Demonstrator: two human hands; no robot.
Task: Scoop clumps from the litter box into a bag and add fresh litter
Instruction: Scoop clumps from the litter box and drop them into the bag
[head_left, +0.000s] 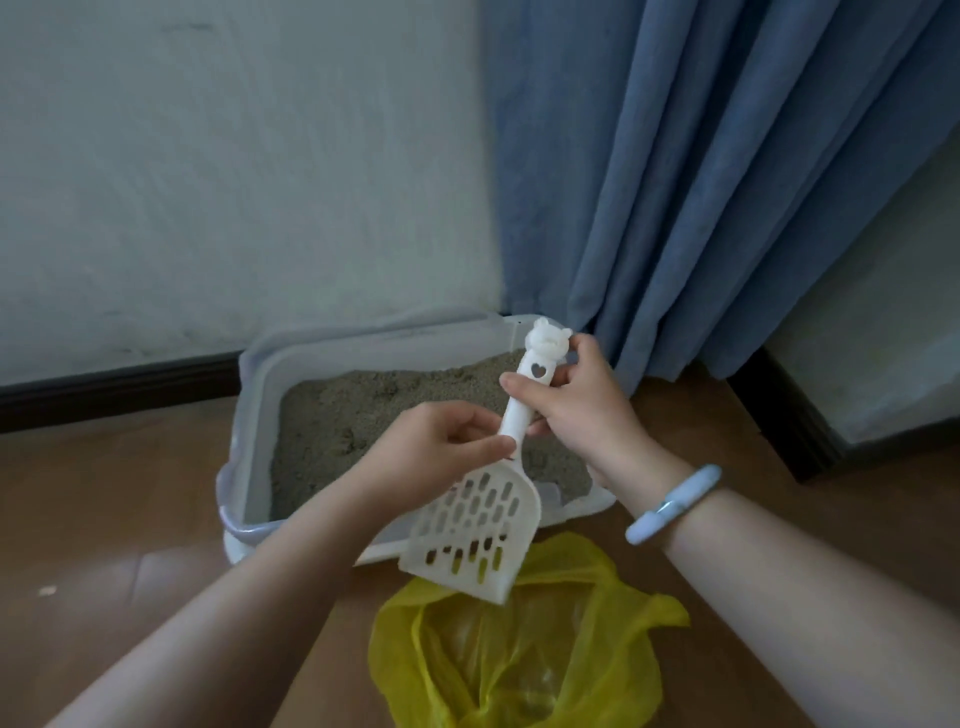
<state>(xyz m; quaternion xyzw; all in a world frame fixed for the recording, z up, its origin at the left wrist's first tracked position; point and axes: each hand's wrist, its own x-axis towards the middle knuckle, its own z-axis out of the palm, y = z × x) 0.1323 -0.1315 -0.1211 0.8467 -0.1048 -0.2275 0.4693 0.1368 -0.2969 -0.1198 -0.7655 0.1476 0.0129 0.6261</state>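
A white slotted litter scoop (475, 525) hangs tilted above the floor, blade down over the open yellow plastic bag (524, 654). My left hand (441, 441) pinches the lower part of its handle, just above the blade. My right hand (576, 400) grips the upper handle below the bear-shaped knob and heart cut-out. Behind both hands sits the white litter box (249, 415), filled with grey-beige litter (343, 415). The scoop's blade looks empty.
The box stands on a brown wooden floor (104, 519) against a pale wall with a dark skirting board (114, 384). A blue curtain (701, 182) hangs at the box's back right corner. A pale bangle (670, 504) circles my right wrist.
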